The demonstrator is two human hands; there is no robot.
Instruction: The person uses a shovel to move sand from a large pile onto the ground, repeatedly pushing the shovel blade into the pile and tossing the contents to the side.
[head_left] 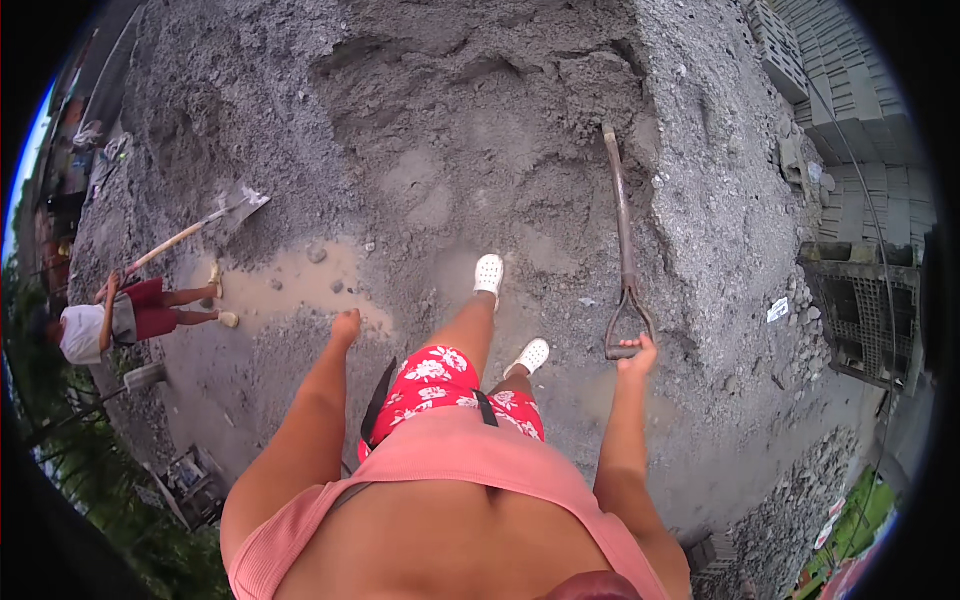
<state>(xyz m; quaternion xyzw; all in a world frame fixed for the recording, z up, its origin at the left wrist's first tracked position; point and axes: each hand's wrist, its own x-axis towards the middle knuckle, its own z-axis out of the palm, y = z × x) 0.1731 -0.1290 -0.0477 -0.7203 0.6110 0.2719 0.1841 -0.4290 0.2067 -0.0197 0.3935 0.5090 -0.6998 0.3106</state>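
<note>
My right hand (636, 354) is wrapped round the D-shaped grip of a shovel (622, 215). Its shaft runs away from me to the grey sand pile (480, 90), where the lower end is buried or hidden. To the left, clear of the shovel, my left hand (346, 326) hangs with its fingers curled in and nothing visible in them. My white clogs (489, 274) stand on wet ground between the two hands, one ahead of the other.
At the left, a co-worker (140, 310) holds a long-handled shovel (185, 234) beside a muddy puddle (290, 280). Stacked grey blocks (865, 110) and a dark crate (868, 310) line the right side. A cable (880, 230) runs past them.
</note>
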